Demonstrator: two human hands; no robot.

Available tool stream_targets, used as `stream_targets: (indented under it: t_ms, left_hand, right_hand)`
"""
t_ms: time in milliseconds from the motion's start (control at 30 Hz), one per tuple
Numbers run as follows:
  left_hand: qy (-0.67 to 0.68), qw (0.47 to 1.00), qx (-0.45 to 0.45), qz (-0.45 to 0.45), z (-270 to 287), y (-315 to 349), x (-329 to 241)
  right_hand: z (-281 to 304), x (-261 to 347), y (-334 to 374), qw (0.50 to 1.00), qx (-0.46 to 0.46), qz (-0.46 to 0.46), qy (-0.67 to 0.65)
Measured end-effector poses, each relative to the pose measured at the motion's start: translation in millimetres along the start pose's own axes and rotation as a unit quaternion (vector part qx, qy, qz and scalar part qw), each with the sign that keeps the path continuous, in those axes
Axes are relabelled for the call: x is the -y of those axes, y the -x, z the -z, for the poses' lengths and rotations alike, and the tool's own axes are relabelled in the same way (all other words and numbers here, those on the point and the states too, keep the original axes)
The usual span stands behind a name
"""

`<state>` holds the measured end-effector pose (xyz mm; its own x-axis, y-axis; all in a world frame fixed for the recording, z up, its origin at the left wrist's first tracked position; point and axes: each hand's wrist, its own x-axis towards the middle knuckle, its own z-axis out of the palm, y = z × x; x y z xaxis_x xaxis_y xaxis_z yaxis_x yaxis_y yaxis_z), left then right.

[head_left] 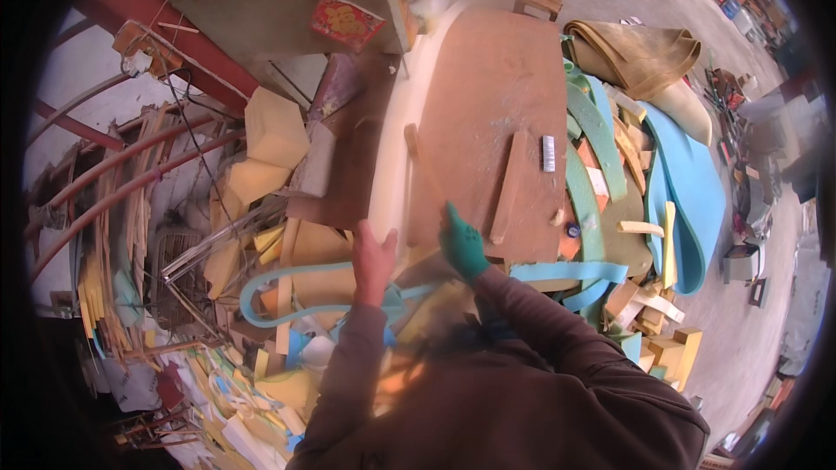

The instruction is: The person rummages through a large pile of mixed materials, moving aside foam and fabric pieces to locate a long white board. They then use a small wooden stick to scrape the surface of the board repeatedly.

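A long, curved, cream-coloured strip stands along the brown tabletop and bends away to the far right. My bare left hand grips its near end, thumb on the right side and fingers on the left. In a green glove, my right hand is closed round a wooden stick. The stick's far tip lies close against the strip's right side; whether they touch I cannot tell. Ahead of both hands, the strip passes beside a thin upright blade below a machine's grey housing.
A wooden bar and a small silvery pack lie on the tabletop. Blue foam, green foam strips and a folded brown sheet crowd the right side. Yellow foam blocks and scraps fill the left. A blue strip passes near my left wrist.
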<state>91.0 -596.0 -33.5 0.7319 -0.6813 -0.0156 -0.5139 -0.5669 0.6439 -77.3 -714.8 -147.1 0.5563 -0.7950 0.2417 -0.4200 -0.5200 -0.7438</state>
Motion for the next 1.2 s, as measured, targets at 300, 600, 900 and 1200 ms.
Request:
stream_targets:
  t_ms: [300, 600, 900, 1200]
  left_hand:
    - [-0.029, 0.998, -0.056, -0.026, -11.3, -37.0, -12.2]
    - [-0.023, 0.997, 0.005, 0.069, 5.1, 9.4, 0.3]
    - [0.075, 0.996, -0.005, 0.048, -10.8, 1.1, 7.8]
    - [0.043, 0.998, -0.041, 0.002, -18.3, -23.6, -7.3]
  right_hand:
    - [7.9, -4.3, -47.4, 0.999, 0.008, -0.045, -0.017]
    - [-0.5, -6.7, -37.9, 0.999, 0.006, -0.036, -0.001]
    - [11.1, 14.0, 60.9, 0.992, 0.060, -0.068, -0.085]
    - [2.1, 9.0, 34.5, 0.999, 0.003, -0.003, -0.035]
